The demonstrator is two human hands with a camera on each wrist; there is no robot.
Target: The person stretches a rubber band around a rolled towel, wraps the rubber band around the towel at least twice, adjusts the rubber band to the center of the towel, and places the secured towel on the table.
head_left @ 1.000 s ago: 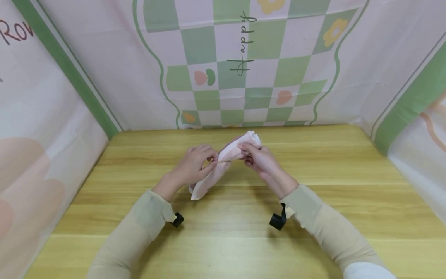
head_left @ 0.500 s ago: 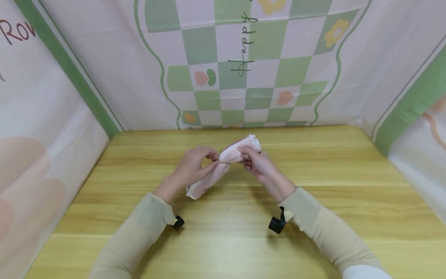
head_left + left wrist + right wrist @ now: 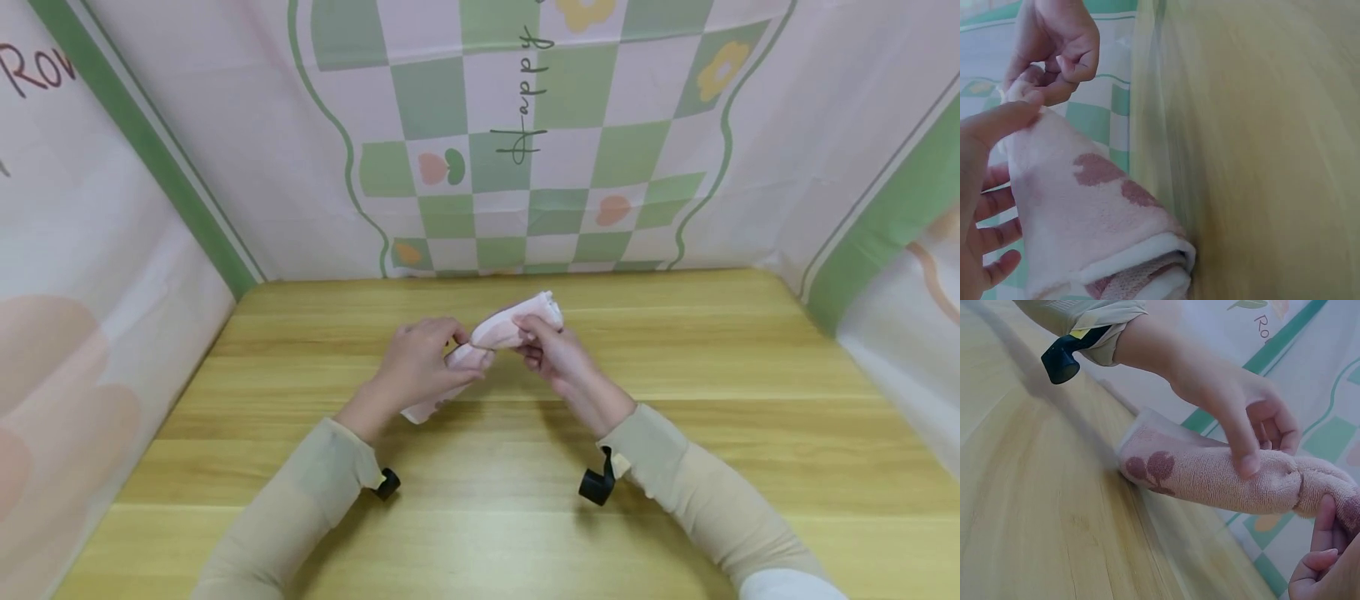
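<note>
A rolled pale pink towel (image 3: 495, 328) with darker printed shapes is held up over the table, lying diagonally between the hands. A thin brown band (image 3: 1300, 489) circles it near the middle and draws it in. My left hand (image 3: 416, 367) holds the lower half, thumb on the near side and fingers behind; in the right wrist view they lie a little to one side of the band. With thumb and curled fingers, my right hand (image 3: 564, 354) grips the upper half. Seen from the left wrist, the towel's loose end (image 3: 1141, 269) flares into rolled layers.
The wooden table (image 3: 487, 517) spreads beneath both arms. Behind it hangs a checkered green and white cloth (image 3: 547, 167), with printed cloth walls (image 3: 112, 275) at the sides. A small black wrist camera (image 3: 597, 486) hangs at the right cuff.
The left thumb has moved from the band down across the towel's lower half. The band now lies curved against the towel; its straight stretch is gone. The right hand keeps its grip, slightly lower.
</note>
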